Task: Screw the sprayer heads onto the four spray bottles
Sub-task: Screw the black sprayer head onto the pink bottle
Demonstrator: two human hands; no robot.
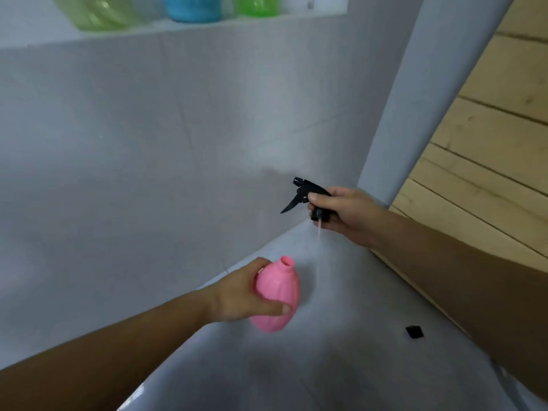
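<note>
My left hand [240, 295] grips a pink spray bottle [277, 295] by its body, held in the air with its open neck tilted up and to the right. My right hand [344, 213] holds a black sprayer head [308, 194] up and to the right of the bottle, apart from it, nozzle and trigger facing left. Its clear dip tube [319, 229] hangs down from the collar. On a white shelf [178, 28] at the top stand a green bottle [98, 11], a blue bottle [192, 7] and another green bottle [258, 4], their tops cut off by the frame.
A grey tiled wall [148, 143] fills the left and middle. Grey floor [326, 366] lies below my hands, with a small black square piece [414, 332] on it. A light wooden panel [489, 143] rises on the right.
</note>
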